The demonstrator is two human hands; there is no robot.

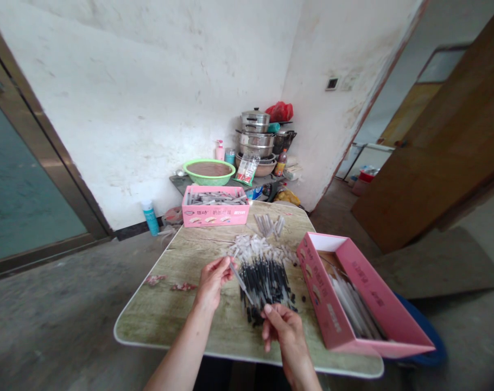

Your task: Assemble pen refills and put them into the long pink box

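Observation:
My left hand (215,279) pinches the upper end of a slim, translucent pen barrel (241,281), which slants down to the right. Close to the barrel's lower end, my right hand (283,326) has thumb and fingers pressed together; what they grip is too small to make out. Under and behind both hands lies a heap of black and clear pen parts (267,279), long and thin. Small whitish plastic pieces (253,247) are piled just beyond it. Farther back rest several loose grey translucent tubes (268,224).
At the table's (169,304) far edge stands a pink box (215,209) full of tubes. To the right, a larger pink box (326,304) holds long translucent pieces. A green basin (209,172) and stacked steel pots (255,142) stand behind, by the wall.

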